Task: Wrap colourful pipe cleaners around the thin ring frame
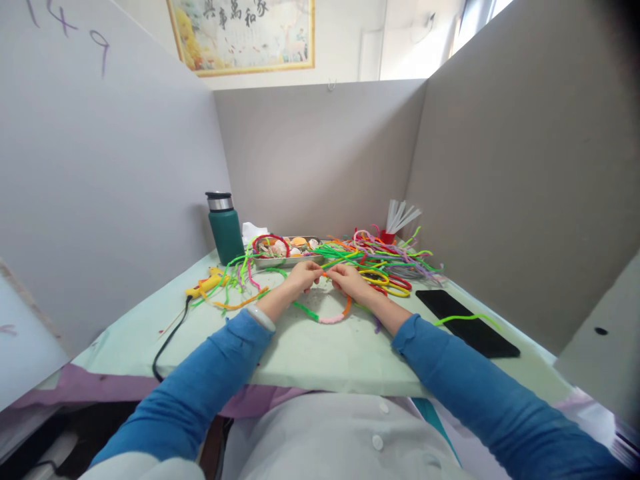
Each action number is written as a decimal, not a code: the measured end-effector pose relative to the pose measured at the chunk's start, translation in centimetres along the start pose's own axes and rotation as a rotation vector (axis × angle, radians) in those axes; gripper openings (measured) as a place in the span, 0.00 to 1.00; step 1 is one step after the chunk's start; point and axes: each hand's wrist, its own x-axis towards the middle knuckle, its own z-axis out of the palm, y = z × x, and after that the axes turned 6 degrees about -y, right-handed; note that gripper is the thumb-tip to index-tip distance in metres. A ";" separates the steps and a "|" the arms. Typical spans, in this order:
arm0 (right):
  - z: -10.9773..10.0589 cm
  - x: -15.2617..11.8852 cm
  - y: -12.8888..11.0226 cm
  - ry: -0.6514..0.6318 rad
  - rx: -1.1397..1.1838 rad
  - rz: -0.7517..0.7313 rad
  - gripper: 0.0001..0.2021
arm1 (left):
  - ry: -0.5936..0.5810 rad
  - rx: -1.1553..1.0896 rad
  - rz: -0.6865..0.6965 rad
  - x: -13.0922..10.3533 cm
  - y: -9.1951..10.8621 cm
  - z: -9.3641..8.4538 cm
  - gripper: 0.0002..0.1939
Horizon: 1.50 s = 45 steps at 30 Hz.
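Both my hands meet over the middle of the table, fingertips pinched close together. A short orange piece of fuzzy craft stem point(325, 274) shows between them. My left hand point(303, 277) and my right hand point(349, 280) each grip it. Below the hands hangs or lies a curved strand with green, pink point(333, 321) and orange sections; its orange side rises toward my right hand. Whether this strand joins the piece in my fingers is hidden. Behind the hands lies a heap of coloured stems point(380, 253).
A green bottle point(226, 230), a yellow glue gun point(206, 283) with a black cord, and loose stems are at left. A metal tray point(263, 263) holds shells. White sticks point(400, 219) stand in a red cup. A black flat object point(465, 323) lies at right. Grey partitions point(320, 153) enclose the table.
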 end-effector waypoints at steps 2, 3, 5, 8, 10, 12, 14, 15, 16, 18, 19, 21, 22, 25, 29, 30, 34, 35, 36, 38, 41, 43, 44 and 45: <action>0.0 0.1 0.1 0.010 0.006 0.005 0.12 | 0.045 0.098 0.062 0.1 -0.2 0.0 0.10; 0.0 0.1 0.1 0.020 0.011 0.008 0.12 | 0.060 0.155 0.098 0.1 -0.3 -0.1 0.10; 0.0 0.2 0.1 0.037 0.017 0.018 0.12 | 0.077 0.264 0.166 0.0 -0.2 -0.1 0.09; 0.0 0.1 -0.2 0.048 0.017 0.032 0.12 | 0.108 0.386 0.237 -0.3 0.2 -0.2 0.08; 0.0 0.1 -0.4 0.048 0.021 0.038 0.12 | 0.137 0.430 0.269 -0.6 0.4 -0.3 0.08; 0.0 0.0 -0.7 0.051 0.037 0.048 0.12 | 0.162 0.447 0.284 -0.7 0.5 -0.3 0.09; 0.0 0.0 -1.0 0.058 0.069 0.063 0.12 | 0.187 0.446 0.286 -0.7 0.6 -0.3 0.09; 0.0 -0.1 -1.1 0.061 0.089 0.072 0.12 | 0.197 0.444 0.285 -0.6 0.6 -0.3 0.09; 0.0 -0.1 -1.2 0.063 0.107 0.079 0.12 | 0.202 0.444 0.285 -0.6 0.5 -0.3 0.08; 0.1 -0.2 -1.4 0.065 0.135 0.090 0.11 | 0.193 0.453 0.290 -0.5 0.5 -0.3 0.06; 0.1 -0.3 -1.4 0.067 0.144 0.095 0.11 | 0.184 0.461 0.293 -0.5 0.5 -0.3 0.06; 0.0 -0.3 -1.5 0.069 0.158 0.103 0.11 | 0.168 0.479 0.306 -0.5 0.5 -0.3 0.05; 0.0 -0.3 -1.5 0.070 0.165 0.107 0.11 | 0.166 0.488 0.318 -0.5 0.5 -0.3 0.05; 0.0 -0.3 -1.5 0.078 0.188 0.118 0.11 | 0.167 0.519 0.371 -0.5 0.4 -0.3 0.07; 0.0 -0.2 -1.5 0.086 0.212 0.115 0.10 | 0.181 0.556 0.418 -0.4 0.1 -0.3 0.09; -0.1 -0.2 -1.5 0.085 0.215 0.115 0.11 | 0.185 0.565 0.425 -0.4 0.1 -0.3 0.10; -0.1 -0.2 -1.5 0.089 0.222 0.121 0.11 | 0.192 0.618 0.437 -0.5 0.1 -0.3 0.11; -0.1 -0.2 -1.5 0.090 0.222 0.120 0.11 | 0.195 0.633 0.433 -0.5 0.2 -0.3 0.12; -0.1 -0.2 -1.6 0.092 0.221 0.118 0.11 | 0.197 0.648 0.425 -0.5 0.2 -0.3 0.12; -0.1 -0.2 -1.7 0.095 0.215 0.114 0.11 | 0.202 0.673 0.408 -0.5 0.3 -0.3 0.13; -0.1 -0.3 -1.8 0.099 0.207 0.108 0.10 | 0.196 0.704 0.409 -0.4 0.3 -0.4 0.14; 0.0 -0.4 -1.9 0.101 0.209 0.105 0.11 | 0.194 0.721 0.424 -0.2 0.1 -0.4 0.14; 0.0 -0.4 -1.9 0.102 0.210 0.104 0.11 | 0.191 0.730 0.428 -0.2 0.1 -0.4 0.14; 0.0 -0.4 -1.9 0.103 0.210 0.103 0.11 | 0.188 0.738 0.428 -0.1 0.0 -0.4 0.14</action>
